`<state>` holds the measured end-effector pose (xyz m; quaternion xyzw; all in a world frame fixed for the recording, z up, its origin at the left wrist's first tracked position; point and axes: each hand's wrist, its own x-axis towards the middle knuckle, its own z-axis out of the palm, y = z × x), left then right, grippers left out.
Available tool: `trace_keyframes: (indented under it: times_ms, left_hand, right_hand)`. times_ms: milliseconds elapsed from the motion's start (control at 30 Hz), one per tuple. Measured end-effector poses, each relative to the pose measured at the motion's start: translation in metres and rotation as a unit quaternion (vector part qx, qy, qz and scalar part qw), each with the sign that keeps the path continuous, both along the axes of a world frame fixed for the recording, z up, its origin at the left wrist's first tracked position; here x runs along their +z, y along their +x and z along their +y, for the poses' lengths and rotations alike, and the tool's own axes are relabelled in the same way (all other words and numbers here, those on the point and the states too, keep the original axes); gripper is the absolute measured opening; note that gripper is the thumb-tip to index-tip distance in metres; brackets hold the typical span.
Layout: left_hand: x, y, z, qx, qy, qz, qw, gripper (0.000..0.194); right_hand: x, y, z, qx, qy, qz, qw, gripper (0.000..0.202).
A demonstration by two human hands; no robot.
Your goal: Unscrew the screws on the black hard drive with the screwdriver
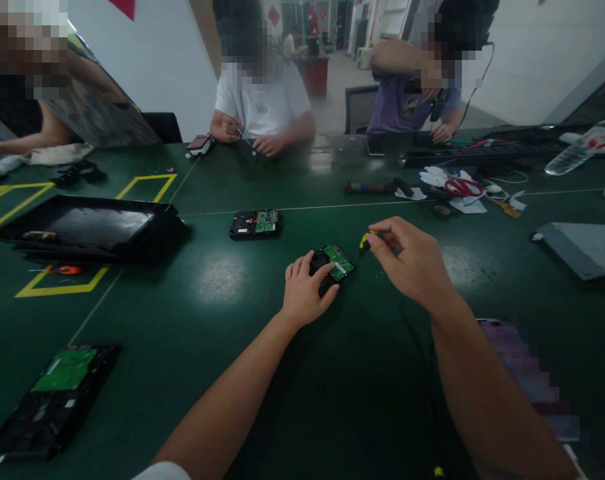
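Observation:
A hard drive (338, 263) with a green circuit board lies on the dark green table in front of me. My left hand (305, 287) grips it from the left, with fingers and thumb over its black part. In my right hand (407, 260), thumb and fingers pinch a small yellow-and-black screwdriver (365, 241). Its thin shaft slants down to the right end of the drive; I cannot tell whether the tip sits in a screw. Farther back to the left rests a second hard drive (255, 224), apart from both hands.
Another drive (52, 400) lies at the near left. A black tray (97, 227) stands behind it, with an orange-handled tool (66, 270) beside it. A phone (527, 373) lies under my right forearm. Gloves and cables (462, 187) are at the back right. Co-workers sit across the table.

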<state>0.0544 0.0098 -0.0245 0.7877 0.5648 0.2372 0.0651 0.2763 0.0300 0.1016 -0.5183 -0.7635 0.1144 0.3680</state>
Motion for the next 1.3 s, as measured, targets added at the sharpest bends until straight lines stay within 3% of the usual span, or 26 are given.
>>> trace_keyframes:
  times_ms: [267, 533, 733, 867, 1067, 1300]
  left_hand:
    - [-0.001, -0.003, 0.004, -0.01, -0.008, 0.004, 1.0, 0.054]
    - [-0.004, -0.005, 0.004, -0.015, -0.001, 0.009, 1.0, 0.054]
    - [-0.004, -0.006, 0.004, -0.02, 0.001, 0.018, 1.0, 0.056]
    - [-0.004, -0.006, 0.004, -0.028, -0.003, 0.023, 0.999, 0.058]
    - [-0.006, -0.007, 0.003, -0.025, 0.005, 0.023, 0.999, 0.056]
    - [-0.007, -0.007, 0.004, -0.025, 0.002, 0.022, 0.999, 0.057]
  right_hand:
    - [-0.011, 0.001, 0.008, 0.007, 0.032, -0.015, 0.999, 0.021]
    - [-0.018, 0.003, 0.01, -0.043, 0.031, 0.02, 0.998, 0.025]
    - [-0.014, 0.002, 0.008, -0.021, 0.046, -0.008, 0.999, 0.017]
    - [-0.014, 0.002, 0.008, 0.0, 0.053, -0.023, 0.998, 0.022]
    - [-0.02, 0.003, 0.012, -0.011, 0.035, 0.034, 0.999, 0.022]
    - [-0.013, 0.001, 0.008, 0.001, 0.042, -0.008, 0.999, 0.018]
